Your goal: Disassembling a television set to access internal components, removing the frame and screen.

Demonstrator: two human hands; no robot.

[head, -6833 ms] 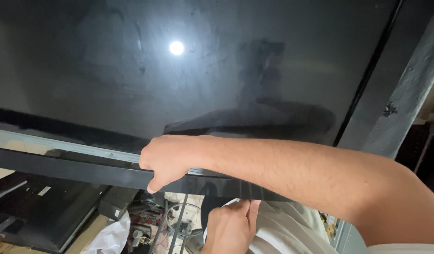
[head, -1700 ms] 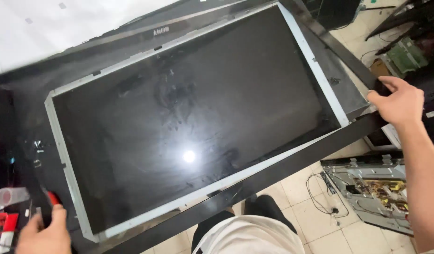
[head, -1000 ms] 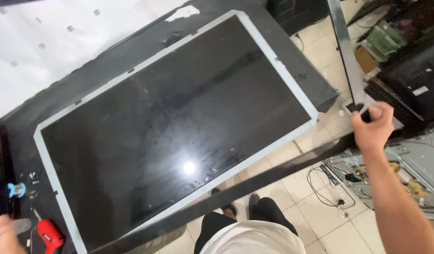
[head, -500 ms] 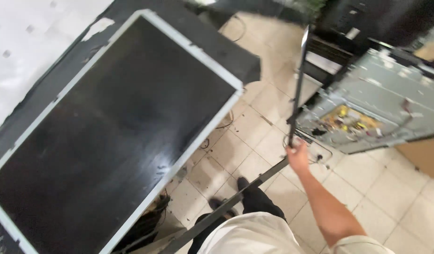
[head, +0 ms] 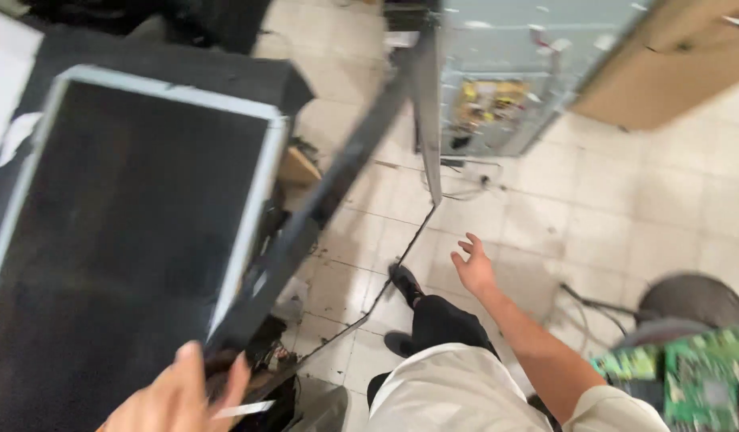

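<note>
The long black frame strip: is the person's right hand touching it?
Apart. The head view shows the right hand open over the tiled floor, with bare tiles between it and the long black frame strip.

The screen panel (head: 129, 240) looks like dark, faintly glossy glass edged in pale metal. The long bezel strip (head: 321, 208) is matt black plastic. The floor (head: 625, 216) is smooth pale tile.
</note>
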